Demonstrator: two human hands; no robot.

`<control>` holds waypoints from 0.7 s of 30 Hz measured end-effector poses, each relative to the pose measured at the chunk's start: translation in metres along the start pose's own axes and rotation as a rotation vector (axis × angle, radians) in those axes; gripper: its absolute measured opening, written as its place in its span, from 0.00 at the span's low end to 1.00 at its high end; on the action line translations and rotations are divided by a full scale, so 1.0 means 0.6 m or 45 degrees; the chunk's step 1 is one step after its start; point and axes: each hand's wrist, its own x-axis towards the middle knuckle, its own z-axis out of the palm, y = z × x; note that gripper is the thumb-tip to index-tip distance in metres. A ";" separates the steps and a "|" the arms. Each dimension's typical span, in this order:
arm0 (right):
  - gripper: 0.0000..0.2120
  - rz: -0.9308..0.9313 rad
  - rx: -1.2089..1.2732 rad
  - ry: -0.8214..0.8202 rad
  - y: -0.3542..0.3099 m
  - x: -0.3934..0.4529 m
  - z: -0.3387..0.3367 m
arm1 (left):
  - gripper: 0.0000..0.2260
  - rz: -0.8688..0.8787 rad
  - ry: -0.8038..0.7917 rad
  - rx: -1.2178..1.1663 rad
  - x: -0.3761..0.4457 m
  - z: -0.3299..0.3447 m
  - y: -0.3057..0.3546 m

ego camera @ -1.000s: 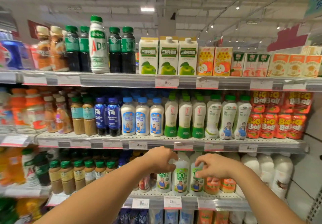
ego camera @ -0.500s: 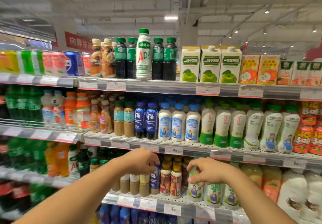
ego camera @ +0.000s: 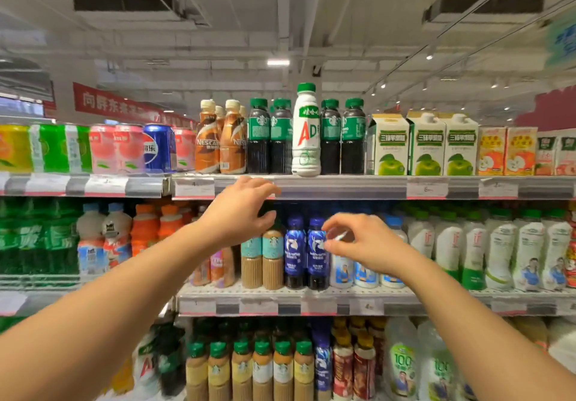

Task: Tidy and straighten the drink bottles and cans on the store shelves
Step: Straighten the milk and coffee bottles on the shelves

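Hands raised, left hand open, right hand curled

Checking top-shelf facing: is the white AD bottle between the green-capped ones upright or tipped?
Upright. The white AD bottle stands on its base at the top shelf edge, cap up, label facing out.

My one head camera looks straight at the shelves, close up. Ceiling fills its upper part.

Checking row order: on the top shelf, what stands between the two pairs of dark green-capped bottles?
A single taller white bottle with a green cap and red "AD" lettering stands upright between the two dark pairs, seen in the head view.
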 end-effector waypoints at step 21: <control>0.35 0.254 -0.445 0.646 -0.202 0.319 -0.159 | 0.30 0.045 0.170 0.013 0.030 0.059 -0.090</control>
